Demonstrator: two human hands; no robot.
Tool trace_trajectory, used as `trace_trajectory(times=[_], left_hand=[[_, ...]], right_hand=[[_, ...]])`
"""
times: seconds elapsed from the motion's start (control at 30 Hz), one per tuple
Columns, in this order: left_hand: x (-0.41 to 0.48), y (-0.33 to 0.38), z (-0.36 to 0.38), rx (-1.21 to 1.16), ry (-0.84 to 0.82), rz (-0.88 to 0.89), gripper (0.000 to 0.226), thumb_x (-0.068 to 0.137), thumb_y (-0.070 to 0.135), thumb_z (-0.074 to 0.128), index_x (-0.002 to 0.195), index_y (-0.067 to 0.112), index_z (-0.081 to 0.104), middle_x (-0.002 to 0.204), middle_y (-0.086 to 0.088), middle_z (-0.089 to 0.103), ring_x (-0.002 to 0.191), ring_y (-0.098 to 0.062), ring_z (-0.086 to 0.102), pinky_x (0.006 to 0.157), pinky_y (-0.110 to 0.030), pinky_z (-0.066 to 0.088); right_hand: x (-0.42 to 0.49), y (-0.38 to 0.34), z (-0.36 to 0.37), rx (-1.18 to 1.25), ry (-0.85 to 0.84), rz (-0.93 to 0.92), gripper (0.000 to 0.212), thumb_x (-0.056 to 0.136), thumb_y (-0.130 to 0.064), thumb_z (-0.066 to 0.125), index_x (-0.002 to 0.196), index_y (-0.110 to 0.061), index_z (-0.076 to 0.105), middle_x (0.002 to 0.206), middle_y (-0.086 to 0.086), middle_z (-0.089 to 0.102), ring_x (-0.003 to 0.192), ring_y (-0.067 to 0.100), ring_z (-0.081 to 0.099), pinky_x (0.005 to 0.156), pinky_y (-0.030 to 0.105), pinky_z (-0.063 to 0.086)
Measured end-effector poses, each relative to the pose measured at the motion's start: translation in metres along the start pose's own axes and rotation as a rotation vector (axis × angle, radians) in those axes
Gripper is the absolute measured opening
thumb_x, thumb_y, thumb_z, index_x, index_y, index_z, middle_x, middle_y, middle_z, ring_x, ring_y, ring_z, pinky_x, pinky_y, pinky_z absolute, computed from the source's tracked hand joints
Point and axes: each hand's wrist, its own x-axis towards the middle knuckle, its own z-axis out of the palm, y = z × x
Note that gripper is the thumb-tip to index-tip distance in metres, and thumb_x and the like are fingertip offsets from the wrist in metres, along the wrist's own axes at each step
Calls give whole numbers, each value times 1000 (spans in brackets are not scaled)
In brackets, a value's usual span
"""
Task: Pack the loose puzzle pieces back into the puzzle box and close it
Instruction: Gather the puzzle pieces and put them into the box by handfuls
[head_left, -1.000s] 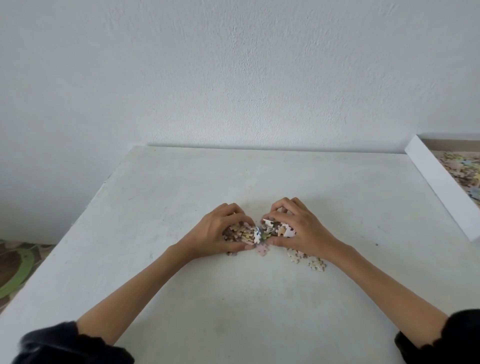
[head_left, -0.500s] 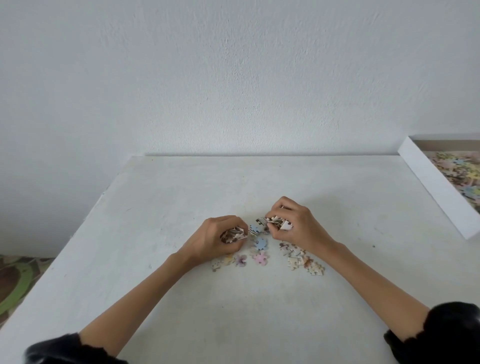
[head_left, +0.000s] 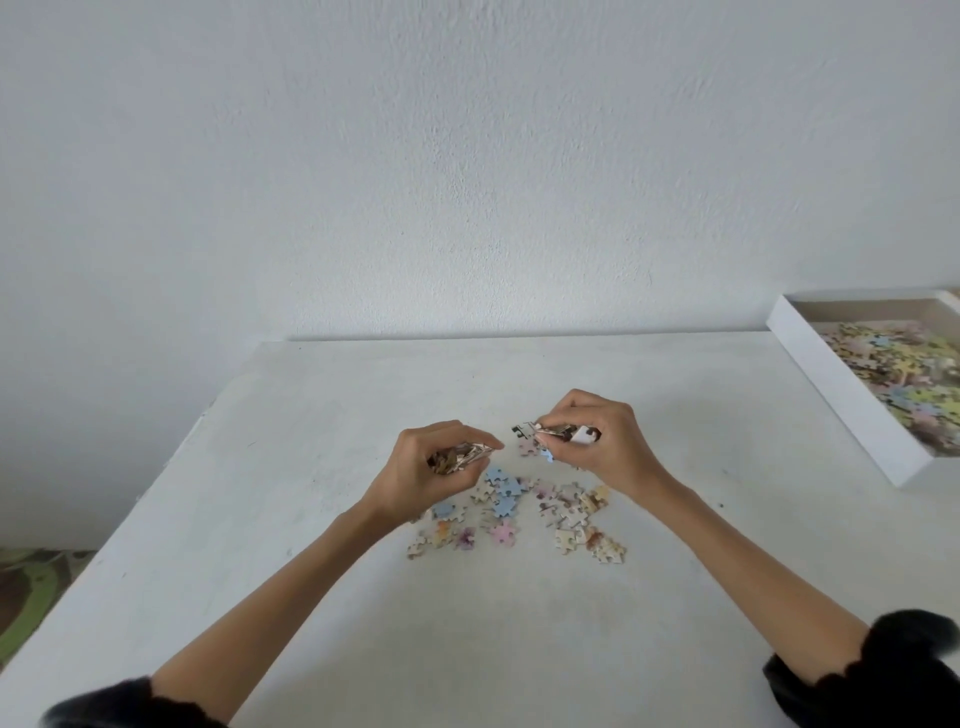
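Note:
Several loose pastel puzzle pieces (head_left: 519, 514) lie scattered on the white table (head_left: 467, 649) just below my hands. My left hand (head_left: 431, 467) is closed around a bunch of pieces, raised slightly above the table. My right hand (head_left: 597, 447) pinches another bunch of pieces between fingers and thumb, also lifted. The open white puzzle box (head_left: 852, 405) sits at the table's far right, partly cut off by the frame, with many pieces inside. No lid is in view.
A white textured wall runs behind the table's far edge. A patterned green and brown floor mat (head_left: 31, 592) shows at lower left beyond the table's left edge.
Both hands, which were pressed together over the pile on the table, have closed on bunches of pieces, lifted and drawn apart, uncovering the pieces left on the table.

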Motion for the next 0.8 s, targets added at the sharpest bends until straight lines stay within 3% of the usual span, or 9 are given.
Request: trace_trajectory(times=[0.13, 0.37, 0.47, 0.57, 0.63, 0.8], left_hand=[[14, 17, 4, 13, 1, 28, 17, 82, 19, 64, 97, 25, 70, 83, 8, 69, 58, -15, 54, 56, -20, 43], [45, 56, 29, 3, -12, 101, 16, 83, 13, 66, 97, 20, 70, 84, 5, 69, 54, -15, 53, 55, -14, 40], [62, 76, 46, -23, -17, 115, 18, 83, 9, 66, 96, 20, 70, 81, 9, 68, 52, -11, 48, 54, -14, 37], [83, 97, 68, -46, -15, 140, 19, 82, 7, 66, 94, 22, 70, 76, 21, 64, 51, -4, 42, 54, -10, 33], [99, 113, 85, -63, -24, 148, 18, 83, 7, 66, 93, 21, 70, 73, 22, 62, 51, -3, 41, 54, -10, 32], [140, 149, 134, -91, -52, 193, 14, 84, 6, 65, 93, 14, 71, 73, 21, 61, 53, -2, 44, 56, -8, 31]], right_hand=[[4, -10, -19, 13, 37, -37, 16, 74, -4, 72, 89, -6, 72, 79, 2, 63, 71, 14, 62, 67, 17, 50], [5, -22, -73, -6, 98, -43, 13, 75, -1, 71, 87, -4, 72, 77, 5, 62, 70, 8, 59, 62, 13, 46], [3, -23, -105, -31, 139, -50, 13, 75, -2, 71, 87, -7, 72, 77, 5, 62, 69, 8, 59, 58, 18, 49], [-2, -19, -141, -51, 173, -34, 15, 75, -2, 71, 88, -9, 71, 78, 8, 62, 66, 14, 60, 50, 31, 51], [-5, -12, -167, -82, 198, -38, 15, 74, -2, 71, 88, -9, 72, 78, 8, 62, 64, 9, 60, 48, 32, 51], [-12, 9, -235, -194, 242, -49, 15, 75, -4, 72, 90, -6, 72, 77, 7, 62, 66, -4, 58, 55, 13, 45]])
